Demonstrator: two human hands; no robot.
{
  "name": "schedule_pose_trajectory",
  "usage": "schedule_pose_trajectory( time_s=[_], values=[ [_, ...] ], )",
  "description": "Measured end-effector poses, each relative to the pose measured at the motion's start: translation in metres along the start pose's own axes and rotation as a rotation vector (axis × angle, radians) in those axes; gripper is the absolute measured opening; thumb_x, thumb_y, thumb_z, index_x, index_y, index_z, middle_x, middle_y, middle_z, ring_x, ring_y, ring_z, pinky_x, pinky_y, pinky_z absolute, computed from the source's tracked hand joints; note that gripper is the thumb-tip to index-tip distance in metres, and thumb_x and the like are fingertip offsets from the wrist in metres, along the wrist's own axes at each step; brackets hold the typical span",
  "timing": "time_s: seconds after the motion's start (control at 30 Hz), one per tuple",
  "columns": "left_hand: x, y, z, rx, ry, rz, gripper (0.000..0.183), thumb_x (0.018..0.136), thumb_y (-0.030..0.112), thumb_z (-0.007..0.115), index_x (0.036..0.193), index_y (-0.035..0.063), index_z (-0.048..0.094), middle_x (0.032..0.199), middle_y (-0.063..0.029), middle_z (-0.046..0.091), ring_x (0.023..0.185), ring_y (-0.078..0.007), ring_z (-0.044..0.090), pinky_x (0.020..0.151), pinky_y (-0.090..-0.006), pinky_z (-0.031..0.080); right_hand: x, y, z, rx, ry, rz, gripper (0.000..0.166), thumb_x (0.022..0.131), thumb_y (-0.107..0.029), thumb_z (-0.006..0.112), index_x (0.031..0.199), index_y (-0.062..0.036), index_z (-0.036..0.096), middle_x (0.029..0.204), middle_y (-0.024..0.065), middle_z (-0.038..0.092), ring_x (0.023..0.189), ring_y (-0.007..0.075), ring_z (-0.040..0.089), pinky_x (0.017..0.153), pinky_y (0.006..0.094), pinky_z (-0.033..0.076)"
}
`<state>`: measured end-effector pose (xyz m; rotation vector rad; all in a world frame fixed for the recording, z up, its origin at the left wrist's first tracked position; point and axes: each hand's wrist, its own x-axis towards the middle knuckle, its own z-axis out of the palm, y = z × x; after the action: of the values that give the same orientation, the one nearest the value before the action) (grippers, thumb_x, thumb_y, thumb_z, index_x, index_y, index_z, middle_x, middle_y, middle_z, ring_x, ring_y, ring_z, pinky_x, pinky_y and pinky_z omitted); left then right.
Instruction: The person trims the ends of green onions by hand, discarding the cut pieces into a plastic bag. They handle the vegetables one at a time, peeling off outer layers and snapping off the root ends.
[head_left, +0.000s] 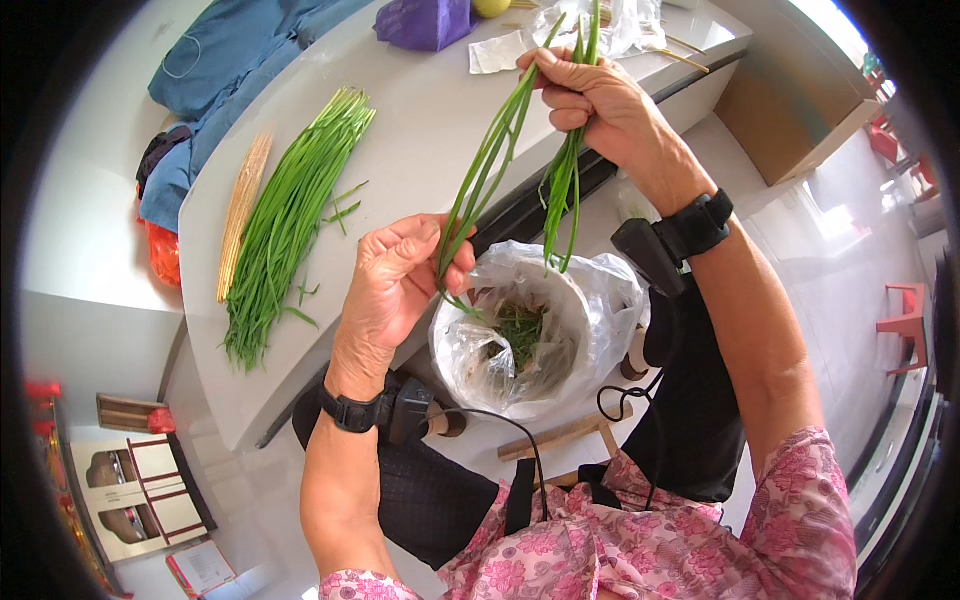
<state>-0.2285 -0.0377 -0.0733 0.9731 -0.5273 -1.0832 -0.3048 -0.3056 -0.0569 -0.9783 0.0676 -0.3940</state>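
My right hand (592, 101), raised over the table's near edge, grips several long green leaves that look like garlic chives (495, 146). One part of them runs down to my left hand (405, 274), whose fingers close around the lower ends. Another part (564, 187) hangs free below my right hand. Under both hands stands a bin lined with a clear plastic bag (551, 390), with green and brown plant scraps (517, 330) inside. A large bundle of the same leaves (300, 225) lies on the table to the left, beside a bundle of thin wooden sticks (244, 217).
On the white table (420, 112) are loose leaf bits (345, 206), a purple bag (424, 24), white paper (496, 55) and clear plastic (630, 30). Blue cloth (217, 67) lies along its far left edge. A cardboard box (795, 82) and a red stool (904, 322) stand right.
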Motion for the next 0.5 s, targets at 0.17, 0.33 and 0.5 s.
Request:
schedule_pose_trajectory(
  time_s=[0.17, 0.33, 0.5],
  values=[
    [-0.002, 0.001, 0.002, 0.052, -0.001, -0.008, 0.024, 0.09, 0.009, 0.064, 0.106, -0.0089, 0.063, 0.082, -0.0142, 0.067, 0.064, -0.0155, 0.061, 0.062, -0.0271, 0.051, 0.002, 0.0, -0.005, 0.027, -0.037, 0.009, 0.017, 0.094, -0.013, 0.063, 0.099, 0.0019, 0.067, 0.084, 0.005, 0.06, 0.053, 0.0014, 0.034, 0.045, 0.0167, 0.027],
    [-0.003, 0.001, 0.001, 0.083, 0.014, -0.006, 0.024, 0.089, 0.007, 0.065, 0.107, -0.0085, 0.063, 0.083, -0.0145, 0.068, 0.065, -0.0158, 0.062, 0.063, -0.0274, 0.051, -0.001, 0.0, 0.007, -0.01, -0.006, 0.027, 0.019, 0.095, -0.015, 0.061, 0.1, 0.0028, 0.066, 0.08, 0.0008, 0.055, 0.05, -0.0005, 0.031, 0.041, 0.0152, 0.025],
    [-0.002, -0.001, 0.004, 0.212, 0.11, 0.022, 0.024, 0.089, 0.007, 0.065, 0.109, -0.007, 0.063, 0.089, -0.0157, 0.069, 0.071, -0.0172, 0.064, 0.07, -0.0292, 0.053, -0.004, 0.003, 0.017, -0.085, -0.041, 0.065, 0.02, 0.096, -0.017, 0.06, 0.102, 0.0021, 0.065, 0.078, -0.0007, 0.053, 0.049, -0.0015, 0.031, 0.04, 0.0144, 0.024]
  ],
)
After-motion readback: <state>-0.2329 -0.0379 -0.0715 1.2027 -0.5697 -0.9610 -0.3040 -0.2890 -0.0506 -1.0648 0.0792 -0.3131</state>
